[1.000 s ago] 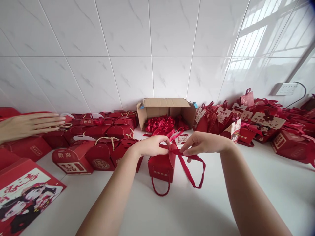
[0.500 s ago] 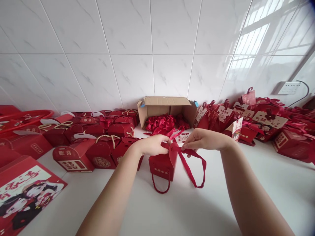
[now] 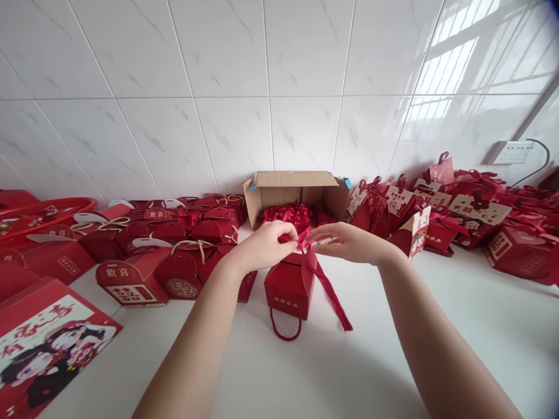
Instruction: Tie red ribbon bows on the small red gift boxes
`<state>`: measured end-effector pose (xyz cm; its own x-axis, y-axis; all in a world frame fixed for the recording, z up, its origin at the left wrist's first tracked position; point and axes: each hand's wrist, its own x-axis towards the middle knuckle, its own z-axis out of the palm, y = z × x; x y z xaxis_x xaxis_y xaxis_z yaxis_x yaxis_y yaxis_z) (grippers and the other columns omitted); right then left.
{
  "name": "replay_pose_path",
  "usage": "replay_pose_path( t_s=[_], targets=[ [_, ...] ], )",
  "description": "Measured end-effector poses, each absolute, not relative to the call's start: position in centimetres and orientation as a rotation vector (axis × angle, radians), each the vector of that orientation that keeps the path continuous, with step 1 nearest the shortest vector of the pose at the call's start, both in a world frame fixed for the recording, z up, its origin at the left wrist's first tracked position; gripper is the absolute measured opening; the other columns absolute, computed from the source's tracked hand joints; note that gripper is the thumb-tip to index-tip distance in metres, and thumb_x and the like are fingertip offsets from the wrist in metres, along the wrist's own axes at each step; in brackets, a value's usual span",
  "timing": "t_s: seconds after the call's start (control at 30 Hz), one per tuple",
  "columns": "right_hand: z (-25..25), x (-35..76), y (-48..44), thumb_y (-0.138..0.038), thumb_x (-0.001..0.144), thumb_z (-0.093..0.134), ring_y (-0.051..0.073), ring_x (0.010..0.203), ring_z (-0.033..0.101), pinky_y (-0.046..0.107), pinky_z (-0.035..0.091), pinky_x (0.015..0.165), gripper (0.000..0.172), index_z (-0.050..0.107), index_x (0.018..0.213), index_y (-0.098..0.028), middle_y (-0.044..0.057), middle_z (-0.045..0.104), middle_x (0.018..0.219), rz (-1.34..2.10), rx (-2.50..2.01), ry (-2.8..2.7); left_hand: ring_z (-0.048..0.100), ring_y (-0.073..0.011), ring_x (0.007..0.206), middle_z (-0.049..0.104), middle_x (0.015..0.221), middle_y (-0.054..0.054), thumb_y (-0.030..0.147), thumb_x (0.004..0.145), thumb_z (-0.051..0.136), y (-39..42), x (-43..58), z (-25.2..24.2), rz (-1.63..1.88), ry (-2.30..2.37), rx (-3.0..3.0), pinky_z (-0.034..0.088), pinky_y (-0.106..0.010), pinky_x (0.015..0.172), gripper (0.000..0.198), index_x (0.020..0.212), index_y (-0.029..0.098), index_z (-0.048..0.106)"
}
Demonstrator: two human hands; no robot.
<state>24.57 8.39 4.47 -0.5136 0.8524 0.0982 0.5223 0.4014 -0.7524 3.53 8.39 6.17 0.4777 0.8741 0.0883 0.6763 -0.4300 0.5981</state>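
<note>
A small red gift box (image 3: 289,291) stands on the white counter (image 3: 305,372) in front of me, a red cord loop hanging at its front. A red ribbon (image 3: 327,291) runs from the box top down to the right. My left hand (image 3: 264,245) and my right hand (image 3: 345,241) meet above the box, fingers pinched on the ribbon at the top.
An open cardboard carton (image 3: 297,195) full of red ribbons sits against the tiled wall. Several red gift boxes (image 3: 174,250) crowd the left side. More red boxes with tags (image 3: 458,221) pile up at the right. A large printed red box (image 3: 48,343) lies at the near left.
Both hands rose and came together over the box top, pulling the ribbon loop in so that one tail hangs. Another person's hand at the far left has left the view.
</note>
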Motion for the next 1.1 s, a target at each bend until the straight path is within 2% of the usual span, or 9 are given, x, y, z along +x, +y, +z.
replay_pose_path(
  t_s=[0.1,0.2,0.33,0.47,0.57,0.67,0.77,0.93,1.1],
  targets=[
    [4.4,23.3,8.3,-0.040,0.081,0.061,0.020,0.095,0.061,0.033,0.047,0.085,0.030,0.069,0.100,-0.018,0.007,0.068,0.102,0.981,-1.013,-2.090,0.056,-0.0192,0.096,0.059,0.104,-0.002,0.038,0.086,0.045,6.7,3.3,7.5,0.825,1.258,2.273,0.044,-0.031,0.086,0.020,0.085,0.022,0.058],
    [4.8,22.8,7.8,-0.038,0.080,0.064,0.015,0.073,0.061,0.029,0.048,0.070,0.025,0.069,0.086,-0.015,0.004,0.067,0.078,1.028,-0.859,-1.976,0.056,-0.0187,0.094,0.058,0.109,-0.001,0.041,0.086,0.045,5.4,2.5,8.5,0.845,1.357,2.328,0.045,-0.031,0.084,0.022,0.093,0.024,0.058],
    [6.3,23.7,5.9,-0.035,0.078,0.068,0.014,0.068,0.060,0.027,0.047,0.064,0.019,0.068,0.080,-0.017,0.002,0.066,0.076,0.837,-0.780,-1.676,0.059,-0.0217,0.087,0.061,0.110,-0.004,0.053,0.081,0.049,5.7,1.2,8.1,0.478,1.628,2.283,0.046,-0.031,0.073,0.037,0.106,0.027,0.056],
    [8.2,25.5,2.9,-0.029,0.079,0.067,0.016,0.070,0.061,0.033,0.048,0.068,0.005,0.068,0.078,-0.024,0.000,0.063,0.072,0.596,-0.645,-1.411,0.062,-0.0248,0.078,0.067,0.098,-0.006,0.053,0.073,0.055,7.7,0.7,6.4,-0.056,1.647,2.190,0.044,-0.030,0.062,0.039,0.100,0.025,0.059],
    [9.0,26.4,1.2,-0.027,0.079,0.068,0.015,0.063,0.057,0.032,0.045,0.064,0.010,0.068,0.069,-0.025,0.000,0.056,0.061,0.528,-0.515,-1.343,0.062,-0.0246,0.079,0.068,0.098,-0.005,0.043,0.076,0.052,8.9,0.9,5.7,-0.121,1.573,2.225,0.042,-0.030,0.061,0.026,0.094,0.025,0.060],
    [9.0,26.3,1.2,-0.028,0.080,0.067,0.011,0.054,0.048,0.028,0.038,0.055,0.014,0.068,0.068,-0.023,-0.002,0.050,0.055,0.560,-0.457,-1.305,0.061,-0.0230,0.076,0.068,0.092,-0.006,0.037,0.080,0.044,9.4,1.0,5.6,-0.060,1.532,2.293,0.041,-0.029,0.060,0.026,0.097,0.023,0.059],
    [8.0,24.9,2.7,-0.034,0.080,0.066,0.011,0.052,0.047,0.026,0.036,0.051,0.014,0.068,0.073,-0.023,-0.002,0.053,0.058,0.708,-0.703,-1.422,0.061,-0.0220,0.080,0.067,0.095,-0.005,0.037,0.081,0.045,9.7,1.1,5.6,-0.003,1.500,2.264,0.042,-0.028,0.063,0.041,0.120,0.026,0.050],
    [5.4,22.2,6.4,-0.039,0.076,0.065,0.021,0.083,0.059,0.029,0.044,0.067,0.025,0.070,0.068,-0.016,0.008,0.066,0.090,0.777,-1.241,-1.842,0.061,-0.0224,0.091,0.066,0.108,-0.005,0.036,0.083,0.042,10.1,1.5,5.4,0.025,1.478,2.162,0.044,-0.029,0.072,0.050,0.132,0.026,0.039],
    [3.5,21.5,8.6,-0.034,0.073,0.064,0.019,0.072,0.057,0.027,0.042,0.061,0.021,0.069,0.064,-0.016,0.005,0.064,0.071,0.842,-1.453,-1.897,0.062,-0.0219,0.092,0.067,0.100,-0.005,0.029,0.081,0.043,10.2,1.7,5.2,0.028,1.378,2.087,0.044,-0.031,0.077,0.059,0.139,0.025,0.031]
  ],
)
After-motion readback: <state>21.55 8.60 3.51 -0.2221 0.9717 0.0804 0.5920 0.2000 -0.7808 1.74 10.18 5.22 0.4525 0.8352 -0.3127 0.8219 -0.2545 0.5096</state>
